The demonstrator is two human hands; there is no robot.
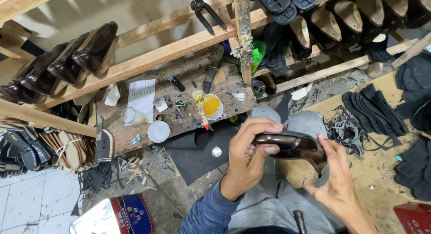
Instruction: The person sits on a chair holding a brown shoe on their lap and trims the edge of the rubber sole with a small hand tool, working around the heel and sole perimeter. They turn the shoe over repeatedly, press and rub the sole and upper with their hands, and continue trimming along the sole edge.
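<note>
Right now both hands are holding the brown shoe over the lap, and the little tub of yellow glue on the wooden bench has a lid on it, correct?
Not quite. In the head view the left hand and right hand do hold the brown shoe over the lap, but the tub of yellow glue on the wooden bench is open, no lid on it.

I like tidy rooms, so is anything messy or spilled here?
Yes. Black scraps lie scattered on the floor beside the person's knee, and the wooden post is crusted with dried glue drips. The brown shoe in both hands looks unharmed.
</note>
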